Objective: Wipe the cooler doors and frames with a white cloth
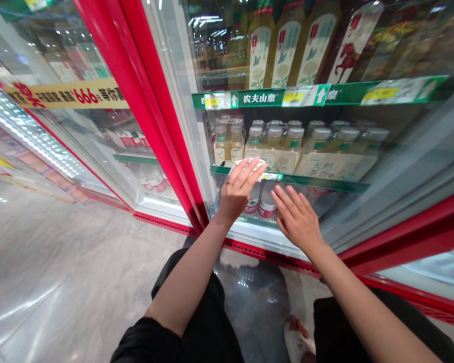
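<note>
My left hand wears a ring and presses a white folded cloth against the glass door of a drinks cooler. The cloth shows above and beside its fingertips, partly hidden by them. To the right and slightly lower, my right hand is open with fingers stretched out and nothing in it. Its fingertips point at the same glass; whether they touch it I cannot tell. Behind the glass, packs of bottles stand on a shelf with a green edge strip.
Tall labelled bottles fill the upper shelf above a green price strip. A red door frame divides this door from another cooler door on the left. Below lies a shiny grey floor, with my shoe close to the cooler's base.
</note>
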The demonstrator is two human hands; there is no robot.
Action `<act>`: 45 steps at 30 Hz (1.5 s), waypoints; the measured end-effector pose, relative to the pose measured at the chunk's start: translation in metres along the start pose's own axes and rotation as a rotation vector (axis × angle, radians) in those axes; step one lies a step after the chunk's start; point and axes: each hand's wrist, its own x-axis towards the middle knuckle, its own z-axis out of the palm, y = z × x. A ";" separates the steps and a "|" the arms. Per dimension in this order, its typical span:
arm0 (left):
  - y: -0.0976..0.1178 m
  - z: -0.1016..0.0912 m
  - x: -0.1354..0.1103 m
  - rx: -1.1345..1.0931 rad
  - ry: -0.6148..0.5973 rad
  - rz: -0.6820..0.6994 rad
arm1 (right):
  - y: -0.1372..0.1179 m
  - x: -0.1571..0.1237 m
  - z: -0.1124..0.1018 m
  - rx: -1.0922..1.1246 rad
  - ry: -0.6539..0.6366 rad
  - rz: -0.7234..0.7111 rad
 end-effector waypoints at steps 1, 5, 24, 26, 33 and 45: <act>-0.004 -0.001 0.002 -0.010 0.038 -0.025 | 0.000 0.000 0.000 0.000 -0.002 0.004; -0.011 0.004 0.000 0.028 0.150 -0.138 | 0.001 0.000 0.000 -0.006 0.004 0.007; 0.018 0.022 -0.015 -0.072 0.034 -0.105 | 0.002 -0.001 -0.001 -0.009 0.011 -0.006; 0.018 0.022 -0.013 -0.080 0.009 -0.070 | 0.002 -0.001 -0.002 -0.010 0.013 -0.002; 0.005 0.015 -0.002 -0.004 0.199 -0.126 | 0.002 -0.002 -0.003 -0.009 0.018 -0.004; 0.010 0.016 -0.007 -0.022 0.073 -0.035 | 0.009 -0.005 -0.007 -0.030 0.039 0.017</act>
